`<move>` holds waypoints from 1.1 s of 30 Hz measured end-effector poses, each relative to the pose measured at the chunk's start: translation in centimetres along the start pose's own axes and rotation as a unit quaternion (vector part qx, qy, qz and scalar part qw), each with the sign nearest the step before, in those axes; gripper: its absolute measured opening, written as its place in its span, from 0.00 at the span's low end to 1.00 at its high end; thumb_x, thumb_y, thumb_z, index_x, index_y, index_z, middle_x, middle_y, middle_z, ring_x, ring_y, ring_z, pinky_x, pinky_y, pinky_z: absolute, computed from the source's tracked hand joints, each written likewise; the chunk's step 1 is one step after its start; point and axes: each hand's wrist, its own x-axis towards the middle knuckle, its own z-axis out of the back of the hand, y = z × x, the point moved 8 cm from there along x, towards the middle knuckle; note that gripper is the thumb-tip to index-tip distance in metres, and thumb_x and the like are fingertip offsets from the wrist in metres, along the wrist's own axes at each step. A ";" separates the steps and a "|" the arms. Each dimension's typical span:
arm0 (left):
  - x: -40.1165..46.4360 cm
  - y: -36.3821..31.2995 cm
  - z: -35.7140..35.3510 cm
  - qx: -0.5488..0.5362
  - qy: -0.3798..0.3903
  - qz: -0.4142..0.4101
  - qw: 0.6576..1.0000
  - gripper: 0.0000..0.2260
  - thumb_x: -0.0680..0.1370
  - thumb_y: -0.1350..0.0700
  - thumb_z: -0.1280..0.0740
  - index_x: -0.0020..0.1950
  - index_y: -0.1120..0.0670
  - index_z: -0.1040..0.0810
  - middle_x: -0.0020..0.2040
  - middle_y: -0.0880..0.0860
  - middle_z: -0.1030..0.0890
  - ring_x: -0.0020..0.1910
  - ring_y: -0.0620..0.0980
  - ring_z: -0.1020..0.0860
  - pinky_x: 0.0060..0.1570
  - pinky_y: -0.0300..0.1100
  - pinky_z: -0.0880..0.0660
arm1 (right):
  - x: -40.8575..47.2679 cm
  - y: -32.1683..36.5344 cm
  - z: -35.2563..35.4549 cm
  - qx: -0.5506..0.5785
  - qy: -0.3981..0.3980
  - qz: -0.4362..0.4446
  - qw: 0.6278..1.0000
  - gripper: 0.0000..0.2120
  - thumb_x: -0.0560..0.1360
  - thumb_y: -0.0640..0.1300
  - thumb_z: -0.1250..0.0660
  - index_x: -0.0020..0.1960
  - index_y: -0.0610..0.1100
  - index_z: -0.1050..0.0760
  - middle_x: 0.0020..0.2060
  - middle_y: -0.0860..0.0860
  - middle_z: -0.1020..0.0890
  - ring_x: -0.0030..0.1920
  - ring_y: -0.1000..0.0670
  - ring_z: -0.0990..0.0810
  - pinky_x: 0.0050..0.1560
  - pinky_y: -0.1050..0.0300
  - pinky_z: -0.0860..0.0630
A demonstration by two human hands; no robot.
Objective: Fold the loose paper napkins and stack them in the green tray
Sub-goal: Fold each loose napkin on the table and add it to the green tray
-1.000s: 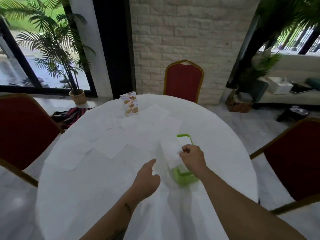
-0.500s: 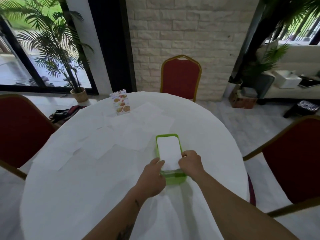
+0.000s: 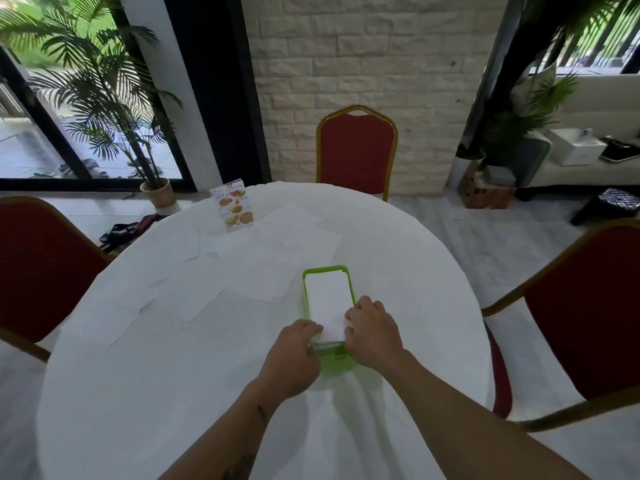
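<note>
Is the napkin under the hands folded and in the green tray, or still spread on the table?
Folded and in. The napkin lies as a narrow rectangle inside the green tray; left hand and right hand touch its near end.

daylight from windows [image 3: 86, 109] – soft shadows | edges bowed – mild blur

A round white-clothed surface [image 3: 145, 393] carries the green tray [image 3: 328, 271] between both grips, loose napkins [image 3: 263, 282] beyond-left of them, a menu card [image 3: 234, 210] farther.

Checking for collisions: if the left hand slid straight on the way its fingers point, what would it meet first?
The left hand points right, so it would likely meet the folded napkin in the green tray, then the right hand.
</note>
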 end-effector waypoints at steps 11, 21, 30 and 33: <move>0.0 10.7 7.9 -0.143 -0.150 0.109 0.972 0.18 0.73 0.66 0.40 0.57 0.51 0.21 0.56 0.47 0.21 0.56 0.45 0.24 0.56 0.35 0.31 | 3.8 10.8 -1.2 0.135 0.038 0.044 0.989 0.19 0.77 0.47 0.38 0.67 0.47 0.26 0.64 0.50 0.26 0.65 0.47 0.29 0.62 0.50 0.28; 3.3 24.4 10.2 -0.038 -0.026 0.167 0.985 0.28 0.73 0.56 0.38 0.74 0.53 0.36 0.76 0.53 0.39 0.73 0.53 0.36 0.70 0.48 0.36 | 4.9 18.6 -10.8 0.131 0.150 -0.015 0.980 0.20 0.75 0.45 0.36 0.67 0.47 0.26 0.61 0.48 0.24 0.59 0.48 0.24 0.59 0.56 0.29; 5.0 28.6 8.4 0.181 0.110 0.073 0.975 0.33 0.76 0.50 0.44 0.78 0.52 0.55 0.79 0.53 0.58 0.78 0.53 0.59 0.74 0.59 0.55 | 4.3 18.5 -14.0 0.135 0.155 -0.114 0.972 0.21 0.74 0.42 0.38 0.67 0.47 0.27 0.60 0.47 0.24 0.60 0.48 0.24 0.60 0.57 0.29; 3.8 28.1 8.1 0.187 0.111 0.040 0.975 0.32 0.76 0.50 0.45 0.78 0.52 0.53 0.79 0.52 0.57 0.78 0.53 0.57 0.75 0.59 0.55 | 3.6 18.2 -13.8 0.150 0.149 -0.146 0.966 0.22 0.73 0.41 0.38 0.67 0.47 0.27 0.60 0.47 0.24 0.59 0.48 0.24 0.59 0.57 0.29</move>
